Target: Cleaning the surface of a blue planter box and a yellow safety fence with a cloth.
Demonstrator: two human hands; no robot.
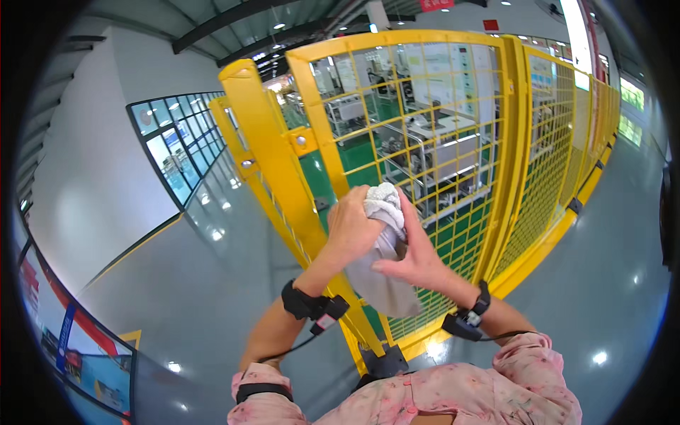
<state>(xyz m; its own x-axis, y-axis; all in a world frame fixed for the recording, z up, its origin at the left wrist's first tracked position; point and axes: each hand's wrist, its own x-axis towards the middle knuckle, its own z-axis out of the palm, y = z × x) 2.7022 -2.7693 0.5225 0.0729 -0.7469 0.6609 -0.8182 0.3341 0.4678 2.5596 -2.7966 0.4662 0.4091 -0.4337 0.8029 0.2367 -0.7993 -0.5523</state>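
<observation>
yellow mesh fencing [453, 142] stands over a glossy grey floor [198, 283]. left hand [352, 227] is clenched on the bunched top of a grey cloth [382, 269]; right hand [414, 258] pinches its hanging middle. it looks soft, light and limp, easiest gripped in folds.

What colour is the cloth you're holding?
The cloth is pale grey-white, plain with no pattern; the head view shows it.
</observation>
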